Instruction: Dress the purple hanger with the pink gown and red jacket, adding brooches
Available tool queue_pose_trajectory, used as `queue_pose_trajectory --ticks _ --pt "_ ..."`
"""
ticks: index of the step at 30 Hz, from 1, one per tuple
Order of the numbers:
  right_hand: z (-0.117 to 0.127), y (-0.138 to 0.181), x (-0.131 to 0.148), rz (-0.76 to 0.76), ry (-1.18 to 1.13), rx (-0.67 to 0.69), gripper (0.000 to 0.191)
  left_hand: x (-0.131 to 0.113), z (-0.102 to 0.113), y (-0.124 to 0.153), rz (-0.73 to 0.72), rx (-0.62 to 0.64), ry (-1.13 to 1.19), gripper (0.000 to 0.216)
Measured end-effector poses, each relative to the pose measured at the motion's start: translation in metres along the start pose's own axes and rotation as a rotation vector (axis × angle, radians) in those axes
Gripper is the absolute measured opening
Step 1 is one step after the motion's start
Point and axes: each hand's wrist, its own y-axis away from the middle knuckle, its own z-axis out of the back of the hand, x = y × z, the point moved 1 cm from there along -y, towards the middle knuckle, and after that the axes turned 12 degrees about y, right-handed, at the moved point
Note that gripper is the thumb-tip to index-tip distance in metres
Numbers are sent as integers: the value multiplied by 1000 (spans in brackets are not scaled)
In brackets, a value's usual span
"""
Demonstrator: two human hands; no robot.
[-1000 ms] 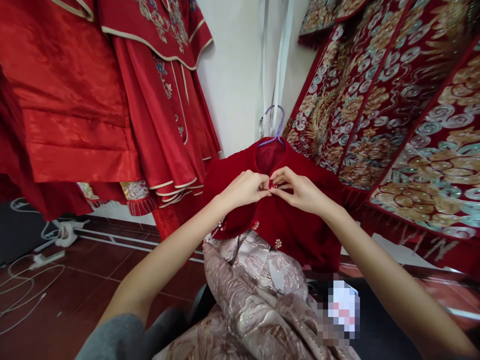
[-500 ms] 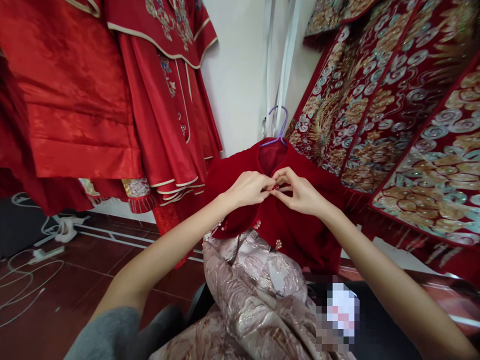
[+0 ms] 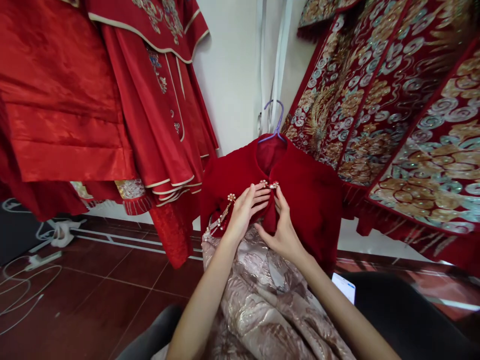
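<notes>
A dark red velvet-like jacket [image 3: 307,200] with a stand-up collar hangs from a purple hanger [image 3: 278,132]. Just below the collar, beaded flower fasteners [image 3: 274,185] sit at the front opening. My left hand [image 3: 245,210] lies against the left front panel, fingers stretched, tips just under the fasteners. Opposite it, my right hand [image 3: 283,230] has its fingertips at the right front edge and its thumb spread away. Neither hand visibly grips anything. A beaded chain with a flower [image 3: 227,207] hangs beside my left hand. Below is a shiny pinkish brocade garment [image 3: 262,285].
Red garments [image 3: 157,115] hang at the left, and heavily embroidered red ones [image 3: 375,100] at the right. White metal poles [image 3: 275,60] rise behind the hanger. A phone [image 3: 344,288] lies on a dark surface at lower right. Cables [image 3: 30,280] and white shoes [image 3: 63,232] are at floor level.
Both hands have come apart from their pinch at the collar front and dropped slightly, their fingers now straightened. The beaded fasteners there are now exposed, and the view has shifted slightly.
</notes>
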Motion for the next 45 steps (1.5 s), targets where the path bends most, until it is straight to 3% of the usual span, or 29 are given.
queue_pose_trajectory --ticks 4,6,10,16,20,23,26,30,34,36,39,45 --pt "6 21 1 -184 108 -83 48 0 7 10 59 13 50 65" --pt "17 22 4 -296 84 -133 36 1 10 10 106 56 43 71" --pt "34 19 24 -321 -44 -218 26 12 9 8 152 57 108 69" --pt "5 25 36 -179 -259 82 31 18 -5 29 156 -75 302 59" --pt "-19 29 25 -228 -220 20 22 8 11 45 231 -73 329 63" --pt "-26 30 20 -284 -145 36 22 4 32 49 246 -181 119 55" --pt "-31 28 21 -294 -133 122 22 6 45 48 151 -255 -71 44" --pt "-41 20 20 -324 -258 58 20 14 46 46 -43 -344 -290 31" --pt "-50 15 17 -365 -480 69 25 16 42 47 -316 -595 -592 30" --pt "-50 13 16 -377 -476 50 26 16 41 48 -389 -672 -616 39" --pt "-45 6 17 -358 -354 16 26 17 43 46 -372 -615 -478 46" --pt "-38 -27 16 -213 -152 -14 23 21 45 43 -341 -487 -281 31"
